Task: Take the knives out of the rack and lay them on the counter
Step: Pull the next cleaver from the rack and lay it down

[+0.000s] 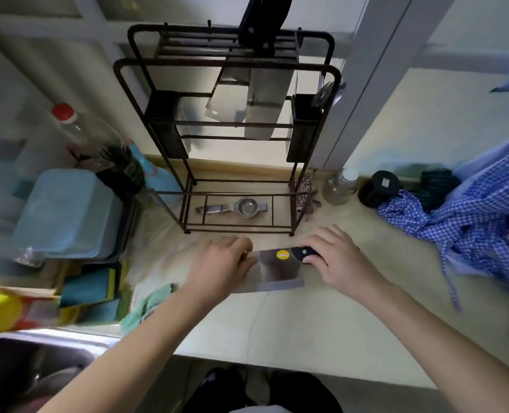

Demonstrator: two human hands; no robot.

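Hands meet on a cleaver (280, 268) lying flat on the table (321, 317) just near of the rack (187, 162): our right hand (335, 257) curls around its black handle, our left hand (221, 263) rests fingers on the blade, apparently loosely. Two knives (259, 96) remain in the rack.

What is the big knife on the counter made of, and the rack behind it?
The knife blade looks like shiny steel: it is grey and mirrors light. Its handle seems to be black plastic with pale rivets, though it could be wood. The rack looks like thin metal rods with a dark brown coat, maybe rusty.
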